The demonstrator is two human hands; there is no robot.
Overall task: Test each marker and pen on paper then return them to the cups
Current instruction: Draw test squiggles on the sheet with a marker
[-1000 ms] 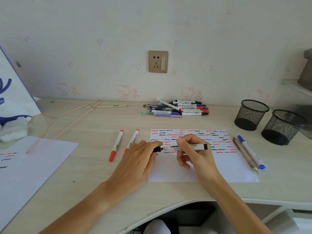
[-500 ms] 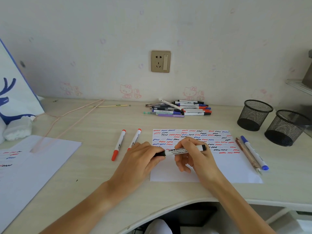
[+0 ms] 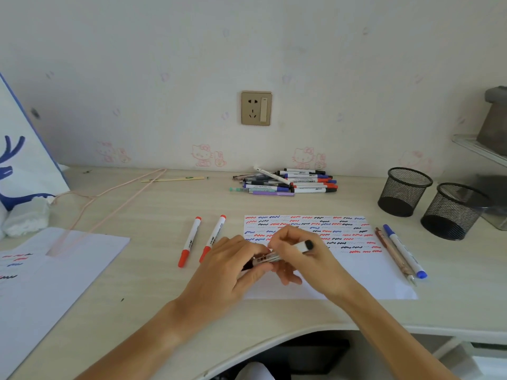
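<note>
Both hands hold one black-ended white marker [image 3: 300, 247] over the left part of the test paper [image 3: 356, 281], which carries rows of red, blue and black squiggles. My left hand [image 3: 227, 272] grips its cap end, and my right hand [image 3: 307, 259] grips the barrel, the black tail sticking out past the fingers. Two red markers [image 3: 189, 241] lie left of the paper. A blue marker [image 3: 404, 250] and a brown pen [image 3: 392, 252] lie along the paper's right edge. A pile of markers and pens [image 3: 288, 182] sits by the wall. Two black mesh cups [image 3: 404, 190] stand at the right.
A second sheet [image 3: 55, 270] with a few squiggles lies at the left front. A white bag with a blue deer print [image 3: 22, 160] and its pink cord [image 3: 115, 190] are at the far left. A shelf [image 3: 480, 149] juts out at the right.
The marker has come nearer to me and tilted, its cap end lower at the left. The two hands have drawn closer together on it.
</note>
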